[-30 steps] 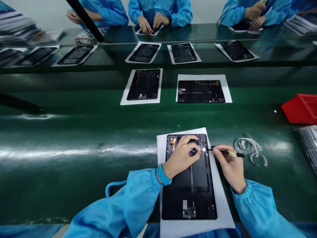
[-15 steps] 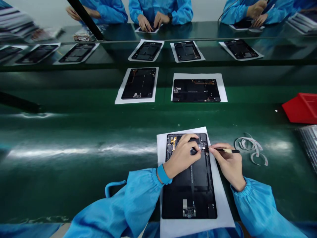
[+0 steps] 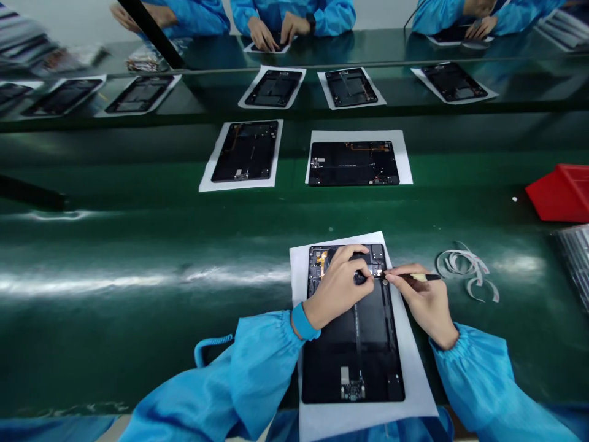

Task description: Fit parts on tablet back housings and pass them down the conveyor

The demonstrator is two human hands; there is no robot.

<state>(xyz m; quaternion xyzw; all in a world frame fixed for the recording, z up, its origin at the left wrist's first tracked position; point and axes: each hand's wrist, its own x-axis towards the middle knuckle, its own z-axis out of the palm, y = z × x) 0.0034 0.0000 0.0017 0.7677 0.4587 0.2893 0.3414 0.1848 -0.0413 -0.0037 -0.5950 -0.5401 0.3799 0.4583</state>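
Note:
An opened tablet (image 3: pixel 375 344) lies lengthwise in front of me on a white sheet (image 3: pixel 416 380), its dark inside and small circuit parts facing up. My left hand (image 3: pixel 343 276) rests over its upper part, thumb and fingers pinched together near a small silvery part; whatever they hold is hidden. From the right, my right hand (image 3: pixel 423 298) grips slender black tweezers (image 3: pixel 432 277) with a pale section. Their tip points at the tablet's upper right edge, close to the left fingertips. A blue wrist strap (image 3: pixel 305 322) circles my left wrist.
Curled white strips (image 3: pixel 460 264) lie right of the tablet. Beyond them stand a red bin (image 3: pixel 559 193) and clear plastic trays (image 3: pixel 575 258). Two more opened tablets, one upright (image 3: pixel 246 150) and one sideways (image 3: pixel 354 162), lie ahead. Co-workers' hands (image 3: pixel 278 32) work across the bench.
The view has shifted slightly, so the far tablets sit a little differently in the picture. The tweezers' tip has moved slightly left toward the left fingertips; my left hand keeps its pose.

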